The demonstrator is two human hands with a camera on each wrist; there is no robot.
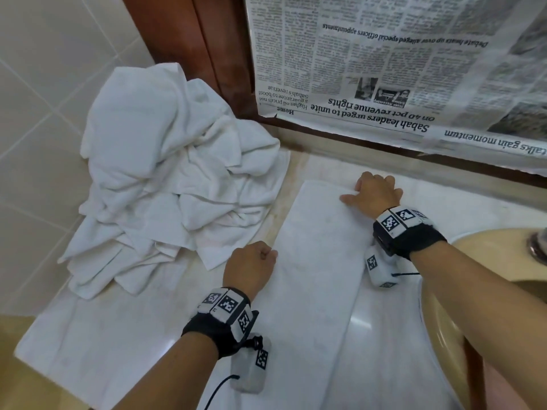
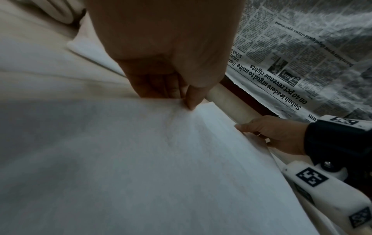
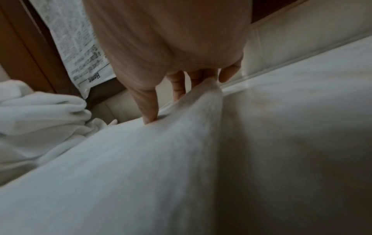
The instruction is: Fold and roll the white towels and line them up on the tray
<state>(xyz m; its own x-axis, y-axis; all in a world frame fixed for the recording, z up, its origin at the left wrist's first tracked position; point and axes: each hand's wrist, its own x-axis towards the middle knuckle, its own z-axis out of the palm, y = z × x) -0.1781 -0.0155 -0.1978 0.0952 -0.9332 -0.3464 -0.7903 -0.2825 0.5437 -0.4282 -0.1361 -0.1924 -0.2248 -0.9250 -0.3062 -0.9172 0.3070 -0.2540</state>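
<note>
A long white towel (image 1: 319, 247), folded into a narrow strip, lies flat on the counter and runs away from me. My left hand (image 1: 270, 255) pinches its left edge about halfway along; the left wrist view shows thumb and fingers (image 2: 187, 98) nipping the cloth (image 2: 161, 159). My right hand (image 1: 352, 193) grips the far right edge of the towel. In the right wrist view its thumb (image 3: 149, 117) presses on top, and the other fingers curl behind the lifted edge (image 3: 201, 98). No tray is in view.
A heap of crumpled white towels (image 1: 177, 179) sits at the back left against the tiled wall. Newspaper (image 1: 384, 69) covers the wall ahead. A beige basin (image 1: 488, 247) with a metal fitting (image 1: 537, 247) lies to the right. A flat white layer (image 1: 88, 335) covers the near left counter.
</note>
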